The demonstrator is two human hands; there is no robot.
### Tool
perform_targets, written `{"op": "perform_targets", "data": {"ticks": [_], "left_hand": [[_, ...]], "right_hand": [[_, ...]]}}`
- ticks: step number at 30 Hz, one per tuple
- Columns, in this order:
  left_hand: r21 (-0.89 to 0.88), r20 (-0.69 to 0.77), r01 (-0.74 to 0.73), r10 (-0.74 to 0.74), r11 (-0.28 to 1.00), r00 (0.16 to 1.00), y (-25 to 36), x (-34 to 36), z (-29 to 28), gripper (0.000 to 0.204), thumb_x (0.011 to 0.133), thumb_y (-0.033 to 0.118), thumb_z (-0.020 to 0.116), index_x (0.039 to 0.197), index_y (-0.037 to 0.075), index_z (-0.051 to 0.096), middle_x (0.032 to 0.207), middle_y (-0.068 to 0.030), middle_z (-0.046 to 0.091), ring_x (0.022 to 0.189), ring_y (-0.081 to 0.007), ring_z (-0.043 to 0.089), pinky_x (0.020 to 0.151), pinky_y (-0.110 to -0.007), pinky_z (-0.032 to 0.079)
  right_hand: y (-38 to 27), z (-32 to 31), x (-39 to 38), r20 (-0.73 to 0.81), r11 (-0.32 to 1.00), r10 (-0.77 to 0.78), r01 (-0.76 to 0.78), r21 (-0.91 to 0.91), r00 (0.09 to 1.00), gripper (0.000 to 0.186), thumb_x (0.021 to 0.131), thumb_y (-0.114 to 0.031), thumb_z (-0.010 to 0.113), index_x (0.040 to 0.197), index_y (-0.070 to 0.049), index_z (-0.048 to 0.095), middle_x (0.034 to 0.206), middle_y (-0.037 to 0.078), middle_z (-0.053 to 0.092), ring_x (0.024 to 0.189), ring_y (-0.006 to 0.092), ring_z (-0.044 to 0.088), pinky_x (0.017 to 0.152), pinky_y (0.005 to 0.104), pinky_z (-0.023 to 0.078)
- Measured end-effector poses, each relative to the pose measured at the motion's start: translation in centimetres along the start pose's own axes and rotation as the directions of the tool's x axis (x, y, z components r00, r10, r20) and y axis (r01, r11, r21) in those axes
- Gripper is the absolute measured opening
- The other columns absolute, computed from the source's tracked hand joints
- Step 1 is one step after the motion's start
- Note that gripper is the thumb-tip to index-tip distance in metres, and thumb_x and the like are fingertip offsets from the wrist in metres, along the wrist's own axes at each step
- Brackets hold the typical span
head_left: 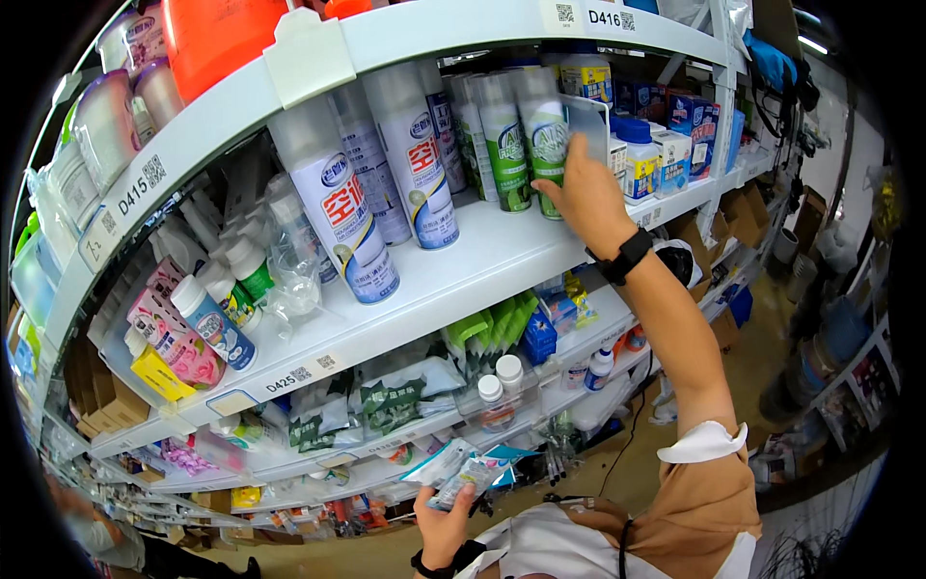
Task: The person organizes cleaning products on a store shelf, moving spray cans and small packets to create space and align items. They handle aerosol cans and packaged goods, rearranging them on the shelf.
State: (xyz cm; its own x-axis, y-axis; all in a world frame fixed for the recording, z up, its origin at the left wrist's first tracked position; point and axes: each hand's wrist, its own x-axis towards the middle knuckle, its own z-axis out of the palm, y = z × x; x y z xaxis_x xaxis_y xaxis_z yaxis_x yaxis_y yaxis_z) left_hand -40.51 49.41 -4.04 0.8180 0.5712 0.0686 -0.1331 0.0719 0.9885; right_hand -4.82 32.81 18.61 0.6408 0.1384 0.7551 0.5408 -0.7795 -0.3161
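Note:
My left hand [443,530], low in the middle, is closed on some small blue and white plastic packets [470,473]. My right hand [590,201] reaches up to the upper shelf [502,253]. Its fingers lie against a flat grey panel [590,124] with a pale rim, phone-like in shape; part of the grip is hidden. The thumb overlaps the front of a green and silver spray can [548,143], and whether it touches the can is unclear. Another green spray can [503,150] stands just left. Taller white spray cans [417,159] stand farther left.
Right of my right hand stand a blue-capped tub [633,159] and blue boxes [690,130]. Bottles [214,323] and pink boxes [174,338] crowd the shelf's left end. Lower shelves hold bagged goods [391,405]. Another person [106,540] is at lower left.

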Motion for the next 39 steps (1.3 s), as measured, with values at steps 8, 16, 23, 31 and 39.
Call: {"op": "perform_targets", "data": {"ticks": [8, 16, 23, 31, 39], "left_hand": [[-0.028, 0.027, 0.051, -0.05, 0.998, 0.998, -0.5, 0.1, -1.0, 0.041, 0.089, 0.012, 0.078, 0.123, -0.004, 0.061, 0.114, -0.0082, 0.068, 0.097, -0.0128, 0.061, 0.086, -0.027, 0.05], [0.017, 0.025, 0.027, -0.027, 0.999, 0.999, -1.6, 0.4, -1.9, 0.04, 0.09, 0.014, 0.078, 0.121, -0.004, 0.061, 0.11, -0.0074, 0.067, 0.096, -0.0115, 0.061, 0.083, -0.026, 0.049], [-0.096, 0.053, 0.11, -0.105, 0.989, 0.993, -1.6, 0.6, -1.2, 0.038, 0.089, 0.011, 0.078, 0.12, -0.004, 0.061, 0.109, -0.0069, 0.068, 0.093, -0.0116, 0.061, 0.081, -0.025, 0.049], [0.061, 0.069, 0.312, -0.316, 0.948, 0.946, -4.0, 1.7, -2.0, 0.072, 0.087, 0.015, 0.081, 0.142, -0.006, 0.041, 0.127, -0.0204, 0.06, 0.111, -0.0252, 0.061, 0.092, -0.038, 0.054], [0.639, 0.054, 0.084, -0.153, 0.765, 0.987, -8.4, 4.1, -3.5, 0.073, 0.091, 0.039, 0.076, 0.136, -0.012, 0.048, 0.105, -0.0162, 0.069, 0.086, -0.0204, 0.065, 0.078, -0.033, 0.053]], "right_hand": [[-0.9, -2.5, 1.2, -0.05, 0.954, -0.15, 0.158, 0.257, 0.987, 0.064, 0.081, -0.019, 0.079, 0.123, 0.011, 0.041, 0.088, 0.032, 0.069, 0.08, 0.0472, 0.069, 0.07, 0.0488, 0.057], [-0.4, -1.8, 0.0, 0.007, 0.978, -0.175, 0.173, 0.12, 0.984, 0.048, 0.083, -0.016, 0.077, 0.109, 0.011, 0.047, 0.089, 0.035, 0.066, 0.086, 0.0504, 0.066, 0.075, 0.0508, 0.055], [0.5, -0.7, -1.3, 0.046, 0.985, -0.11, 0.102, 0.141, 0.993, 0.046, 0.086, -0.017, 0.077, 0.108, 0.01, 0.047, 0.082, 0.033, 0.066, 0.079, 0.051, 0.066, 0.067, 0.051, 0.055], [-0.1, 2.4, -1.3, 0.033, 0.978, -0.068, 0.06, 0.201, 0.997, 0.038, 0.088, -0.014, 0.074, 0.103, 0.009, 0.048, 0.085, 0.032, 0.065, 0.076, 0.05, 0.065, 0.068, 0.0509, 0.055], [-2.4, 1.3, -5.3, -0.131, 0.997, 0.067, -0.06, 0.052, 0.989, 0.064, 0.086, -0.006, 0.067, 0.14, 0.012, 0.037, 0.115, 0.024, 0.051, 0.087, 0.0351, 0.065, 0.069, 0.0381, 0.056]]}}
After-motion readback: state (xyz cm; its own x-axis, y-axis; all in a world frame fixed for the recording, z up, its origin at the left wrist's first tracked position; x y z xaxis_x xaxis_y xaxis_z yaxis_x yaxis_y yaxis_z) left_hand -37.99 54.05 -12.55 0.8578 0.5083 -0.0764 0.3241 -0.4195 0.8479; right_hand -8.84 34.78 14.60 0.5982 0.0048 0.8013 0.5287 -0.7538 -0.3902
